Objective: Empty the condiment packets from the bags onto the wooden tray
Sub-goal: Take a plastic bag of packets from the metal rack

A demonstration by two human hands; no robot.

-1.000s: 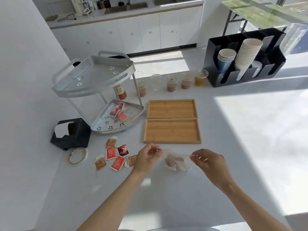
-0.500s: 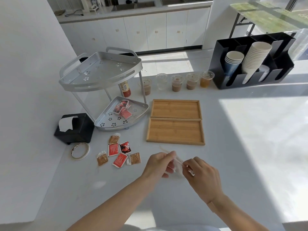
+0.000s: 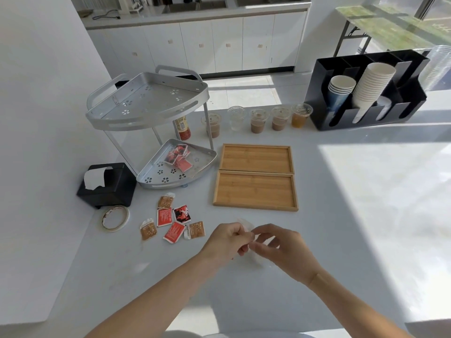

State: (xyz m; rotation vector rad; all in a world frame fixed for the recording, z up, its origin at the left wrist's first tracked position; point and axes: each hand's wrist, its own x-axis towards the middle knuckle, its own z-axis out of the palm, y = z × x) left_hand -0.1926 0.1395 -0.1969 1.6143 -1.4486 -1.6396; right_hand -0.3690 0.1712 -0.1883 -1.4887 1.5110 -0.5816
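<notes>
Two bare wooden trays lie side by side mid-counter, the near wooden tray [image 3: 255,191] just beyond my hands and the far wooden tray [image 3: 255,158] behind it. My left hand [image 3: 225,241] and my right hand [image 3: 280,247] pinch a small clear plastic bag [image 3: 247,225] between them, bunched up in front of the near tray. What the bag holds is hidden. Several red and brown condiment packets [image 3: 170,222] lie loose on the counter to the left of my hands. More red packets [image 3: 178,156] sit on the lower shelf of the metal rack [image 3: 146,111].
A black napkin box [image 3: 107,185] and a tape roll [image 3: 115,218] sit at the left. Several lidded drink cups [image 3: 258,119] and a sauce bottle [image 3: 182,128] line the back. A black cup holder [image 3: 366,93] stands at the back right.
My hands have come together from holding the bag stretched wide apart. The bag is now bunched between my fingers. The view has dropped closer to the counter.
</notes>
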